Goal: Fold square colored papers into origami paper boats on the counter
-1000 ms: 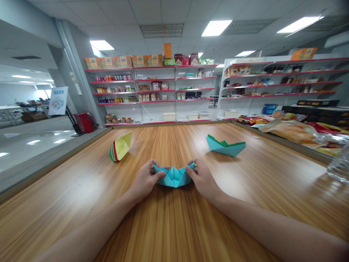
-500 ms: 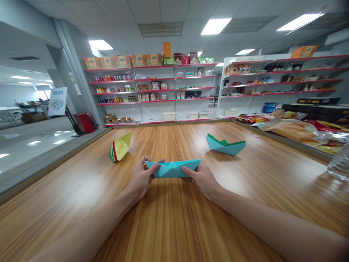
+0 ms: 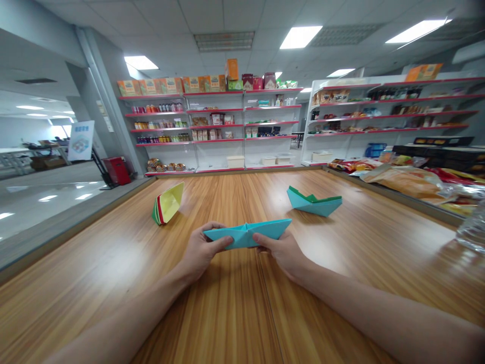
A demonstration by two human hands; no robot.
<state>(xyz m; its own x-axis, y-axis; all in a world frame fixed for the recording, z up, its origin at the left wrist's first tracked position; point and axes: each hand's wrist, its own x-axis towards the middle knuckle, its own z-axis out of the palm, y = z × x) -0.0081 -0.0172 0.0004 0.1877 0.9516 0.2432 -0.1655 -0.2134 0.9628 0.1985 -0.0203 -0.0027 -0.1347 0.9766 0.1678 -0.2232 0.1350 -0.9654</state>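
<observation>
A light-blue folded paper boat (image 3: 247,234) is held between both hands over the middle of the wooden table. My left hand (image 3: 206,247) grips its left half, thumb on the near side and fingers behind, partly hidden. On the right half, my right hand (image 3: 282,248) pinches with its thumb close to the boat's centre. Beyond the right hand rests a second paper boat (image 3: 315,205), blue outside and green inside. To the far left a yellow paper boat (image 3: 168,203) with red and green layers leans on its side.
The wood-grain table (image 3: 227,313) has a raised edge. Snack packets (image 3: 407,182) and dark boxes (image 3: 439,156) lie past its right edge, near a clear plastic item (image 3: 473,227). Stocked shelves (image 3: 215,124) stand behind the table.
The light-blue paper boat has shifted slightly right and tilted, its right end higher. My left thumb has slid inward along it. The other two boats have stayed put.
</observation>
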